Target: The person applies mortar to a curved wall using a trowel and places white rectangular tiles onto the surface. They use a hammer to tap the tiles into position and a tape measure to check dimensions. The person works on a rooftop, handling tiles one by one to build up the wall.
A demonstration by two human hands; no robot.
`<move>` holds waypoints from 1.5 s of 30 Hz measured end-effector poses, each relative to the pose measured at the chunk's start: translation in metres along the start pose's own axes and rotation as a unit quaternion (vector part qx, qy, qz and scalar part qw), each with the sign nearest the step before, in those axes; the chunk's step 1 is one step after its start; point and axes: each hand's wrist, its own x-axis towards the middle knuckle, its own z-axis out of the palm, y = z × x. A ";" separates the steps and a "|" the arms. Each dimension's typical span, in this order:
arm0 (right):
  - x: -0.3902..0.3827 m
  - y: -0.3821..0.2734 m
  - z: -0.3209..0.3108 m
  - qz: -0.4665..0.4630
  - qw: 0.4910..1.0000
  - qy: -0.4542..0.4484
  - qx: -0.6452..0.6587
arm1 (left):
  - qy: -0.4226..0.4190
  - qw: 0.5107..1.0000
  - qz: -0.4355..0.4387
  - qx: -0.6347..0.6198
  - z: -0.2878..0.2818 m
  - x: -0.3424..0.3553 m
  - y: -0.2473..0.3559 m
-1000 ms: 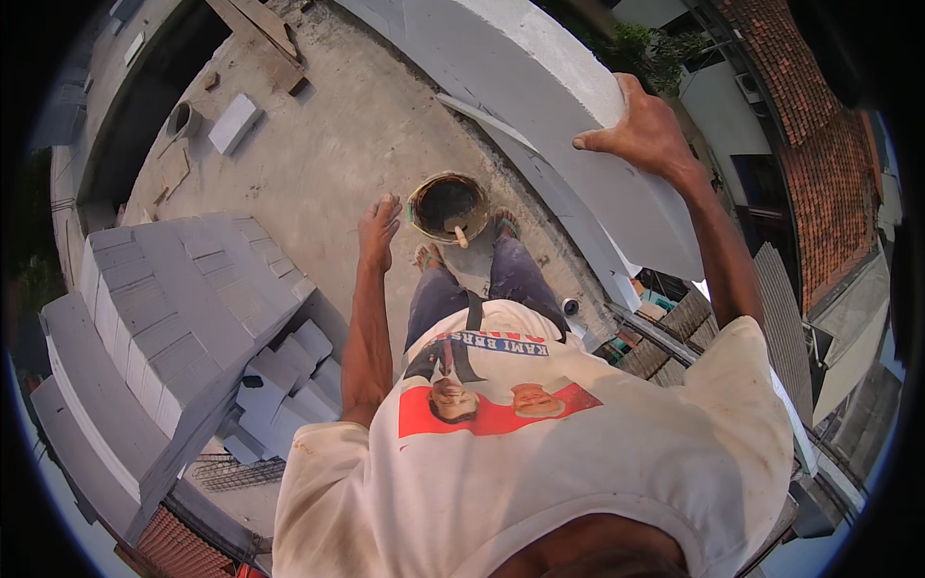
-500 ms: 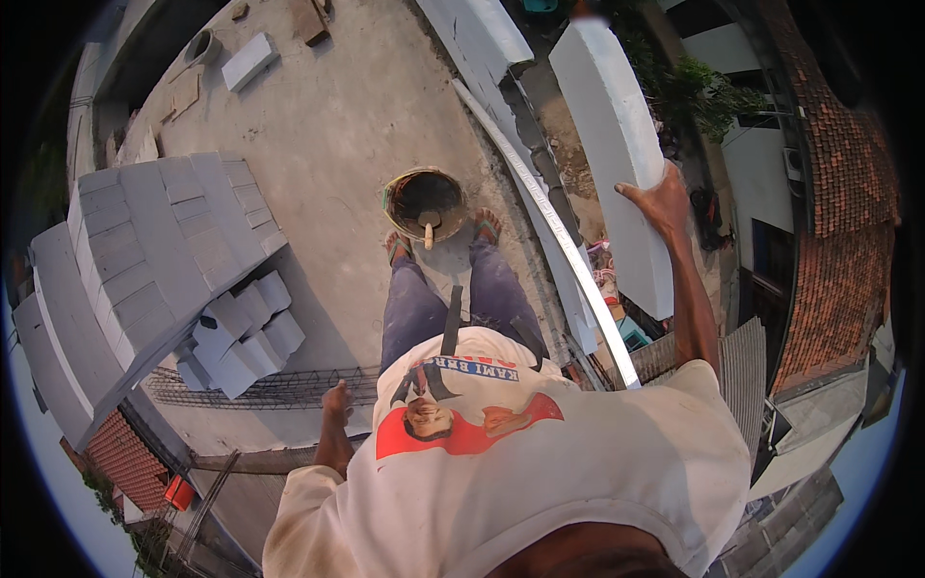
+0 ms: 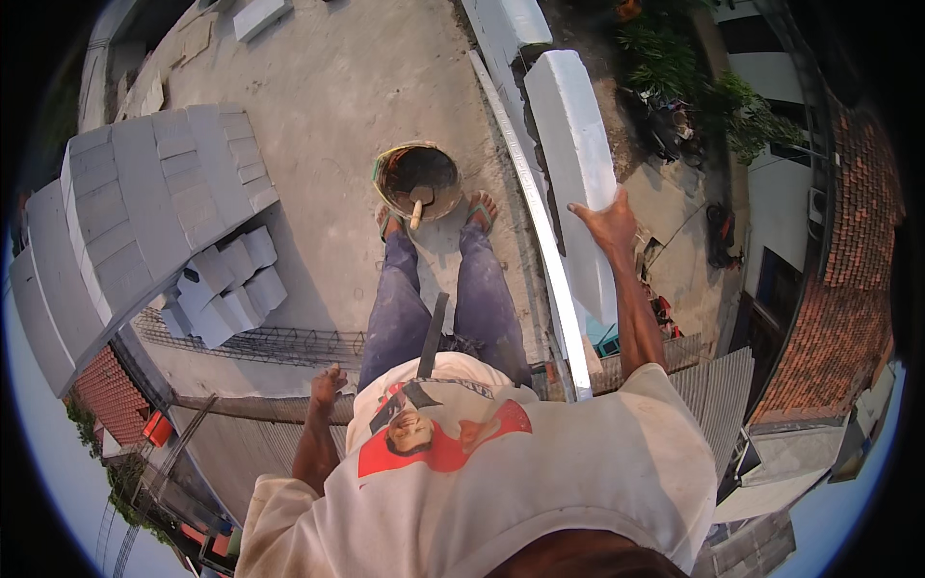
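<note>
My right hand (image 3: 609, 223) grips the near part of a long white masonry block (image 3: 573, 144), its thumb across the top and its fingers over the outer side. The block lies along the line of the low wall, close to another white block (image 3: 511, 24) beyond it. A long pale straightedge (image 3: 535, 207) runs along the inner side of the wall. My left hand (image 3: 329, 384) hangs beside my hip with its fingers curled and nothing visible in it. Between my sandalled feet stands a bucket (image 3: 383, 183) with a wooden-handled trowel (image 3: 417, 210) in it.
Stacked pale blocks (image 3: 145, 183) stand at the left, with loose blocks (image 3: 226, 289) beside them. A steel rebar cage (image 3: 308, 345) lies near my left side. Beyond the wall the ground drops to plants (image 3: 665, 58) and tiled roofs (image 3: 853, 250).
My right hand has brought the white block inward, to the left, onto the wall line near the far block. My left hand stays by my hip, its fingers still curled.
</note>
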 end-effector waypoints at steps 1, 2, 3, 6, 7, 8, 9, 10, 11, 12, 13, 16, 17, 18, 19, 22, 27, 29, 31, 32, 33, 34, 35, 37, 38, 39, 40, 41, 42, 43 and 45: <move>0.002 -0.002 0.005 0.003 1.000 -0.002 0.001 | 0.004 1.000 -0.004 -0.004 0.002 -0.002 -0.003; 0.004 -0.005 0.010 0.005 1.000 -0.006 0.003 | 0.001 1.000 0.002 -0.012 0.003 -0.007 -0.009; 0.008 -0.006 0.014 0.010 1.000 -0.004 0.004 | -0.004 1.000 0.012 -0.017 0.007 -0.015 -0.003; 0.015 -0.010 0.024 0.038 0.999 -0.004 -0.016 | -0.002 1.000 0.009 -0.023 0.016 -0.018 -0.005; 0.017 -0.008 0.028 0.035 0.999 -0.009 -0.012 | 0.002 1.000 0.002 -0.023 0.018 -0.019 -0.009; 0.020 -0.006 0.032 0.032 0.999 -0.015 -0.008 | 0.009 1.000 -0.008 -0.024 0.019 -0.019 -0.013; 0.021 -0.006 0.033 0.030 0.999 -0.019 -0.006 | 0.015 0.999 -0.018 -0.024 0.022 -0.019 -0.017; 0.023 -0.008 0.034 0.031 0.999 -0.023 -0.006 | 0.021 0.999 -0.027 -0.025 0.024 -0.019 -0.022; 0.025 -0.011 0.035 0.031 0.999 -0.027 -0.006 | 0.006 0.999 -0.026 -0.034 0.022 -0.014 -0.030; 0.026 -0.015 0.035 0.032 0.999 -0.030 -0.007 | -0.010 0.999 -0.023 -0.044 0.021 -0.010 -0.034; 0.026 -0.014 0.038 0.030 0.999 -0.026 -0.010 | -0.026 0.998 -0.021 -0.053 0.021 -0.007 -0.038; 0.024 -0.011 0.046 0.029 0.999 -0.016 -0.017 | -0.042 0.996 -0.044 -0.065 0.022 -0.002 -0.041; 0.025 -0.012 0.047 0.032 0.999 -0.015 -0.019 | -0.053 0.995 -0.044 -0.071 0.024 0.000 -0.039; 0.023 -0.014 0.048 0.037 0.999 -0.016 -0.023 | -0.064 0.994 -0.046 -0.076 0.026 -0.002 -0.037; 0.022 -0.017 0.048 0.041 0.999 -0.020 -0.019 | -0.075 0.993 -0.049 -0.081 0.028 -0.003 -0.034; 0.022 -0.025 0.048 0.048 0.998 -0.031 -0.012 | -0.028 0.995 -0.033 -0.091 0.048 -0.019 -0.016; 0.025 -0.015 0.059 0.047 0.998 -0.026 -0.016 | -0.033 0.996 -0.032 -0.072 0.044 -0.020 -0.007; 0.026 -0.013 0.061 0.043 0.998 -0.024 -0.023 | -0.051 0.996 -0.025 -0.071 0.038 -0.016 -0.006; 0.027 -0.011 0.061 0.037 0.999 -0.026 -0.020 | -0.083 0.993 -0.027 -0.073 0.035 -0.013 -0.006; 0.027 -0.011 0.061 0.034 0.999 -0.028 -0.013 | -0.069 0.995 -0.038 -0.065 0.036 -0.012 -0.007; 0.028 -0.010 0.061 0.031 0.999 -0.029 -0.005 | -0.055 0.996 -0.047 -0.055 0.038 -0.010 -0.004; 0.029 -0.008 0.063 0.032 0.999 -0.026 -0.013 | -0.040 0.997 -0.057 -0.045 0.040 -0.008 -0.002; 0.030 -0.004 0.065 0.033 0.999 -0.022 -0.021 | -0.049 0.996 -0.061 -0.039 0.039 -0.003 -0.003; 0.029 -0.003 0.068 0.028 0.999 -0.021 -0.022 | -0.062 0.995 -0.070 -0.026 0.034 0.006 -0.005; 0.028 -0.003 0.069 0.023 0.999 -0.021 -0.017 | -0.068 0.995 -0.067 -0.028 0.032 0.009 -0.007; 0.028 -0.003 0.069 0.018 1.000 -0.021 -0.012 | -0.076 0.995 -0.064 -0.031 0.032 0.010 -0.006; 0.028 -0.002 0.069 0.019 0.999 -0.021 -0.014 | -0.083 0.994 -0.061 -0.034 0.033 0.011 -0.006; 0.028 -0.001 0.071 0.021 0.999 -0.021 -0.016 | -0.083 0.994 -0.059 -0.036 0.034 0.011 -0.006; 0.028 0.000 0.073 0.023 0.999 -0.020 -0.017 | -0.081 0.994 -0.055 -0.038 0.034 0.011 -0.004; 0.029 0.003 0.076 0.018 0.999 -0.020 -0.018 | -0.080 0.995 -0.052 -0.040 0.035 0.011 -0.002; 0.029 0.005 0.077 0.006 1.000 -0.018 -0.021 | -0.084 0.994 -0.054 -0.034 0.037 0.012 0.001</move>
